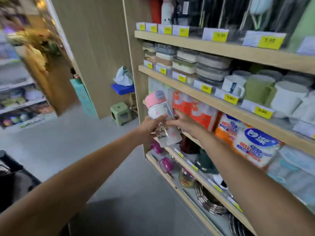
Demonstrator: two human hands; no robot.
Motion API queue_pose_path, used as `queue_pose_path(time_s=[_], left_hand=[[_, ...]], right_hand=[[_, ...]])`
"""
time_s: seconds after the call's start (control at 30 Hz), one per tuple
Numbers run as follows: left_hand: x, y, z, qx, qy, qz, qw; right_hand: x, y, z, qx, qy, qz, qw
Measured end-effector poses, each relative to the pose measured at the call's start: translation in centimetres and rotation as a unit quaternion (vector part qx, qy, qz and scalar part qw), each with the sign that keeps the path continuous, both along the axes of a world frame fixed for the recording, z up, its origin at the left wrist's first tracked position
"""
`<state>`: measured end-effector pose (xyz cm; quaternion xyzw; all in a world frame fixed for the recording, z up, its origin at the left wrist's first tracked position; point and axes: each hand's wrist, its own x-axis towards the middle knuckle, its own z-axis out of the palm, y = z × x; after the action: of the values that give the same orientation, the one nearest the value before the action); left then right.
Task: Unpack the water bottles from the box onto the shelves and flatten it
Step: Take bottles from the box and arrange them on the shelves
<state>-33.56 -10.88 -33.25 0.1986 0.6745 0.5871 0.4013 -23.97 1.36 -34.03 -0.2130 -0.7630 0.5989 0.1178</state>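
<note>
1. Hands meet on the water bottle [159, 112]. The left hand [150, 127] wraps round its middle from the near side. The right hand [181, 121] lays its fingers against the far side, and blur hides whether they curl round it.
2. With its pink lid up and leaning a little, the water bottle hangs in the air just left of the orange pack [192, 108]. It is in front of that pack and not yet standing on any board of the shelf unit [132, 53].
3. The step in hand looks like setting the bottle into the row left of the orange pack. To do it well, bring the base in level and let the right hand steer it past the pack's corner. Turn the printed side outward, and release only once the bottom sits flat.
4. The spot left of the orange pack is covered by bottle and hands, so the room there cannot be judged. The box is out of view. Goods below the orange pack are smeared, and the price tags cannot be read.
</note>
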Motion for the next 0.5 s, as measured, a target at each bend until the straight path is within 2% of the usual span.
queue_pose_path(time_s=[0.23,0.4,0.5], left_hand=[[-11.7,1.5,1.6,0.015,0.030,0.045,0.998],[-19.4,3.8,2.6,0.069,0.034,0.052,0.996],[-23.6,5.8,3.9,0.098,0.021,0.043,0.994]], right_hand=[[-12.9,2.4,2.4,0.025,0.003,0.032,0.999],[-20.5,4.0,5.5,0.082,0.010,0.054,0.995],[-24.2,5.2,7.5,0.114,0.015,0.028,0.993]])
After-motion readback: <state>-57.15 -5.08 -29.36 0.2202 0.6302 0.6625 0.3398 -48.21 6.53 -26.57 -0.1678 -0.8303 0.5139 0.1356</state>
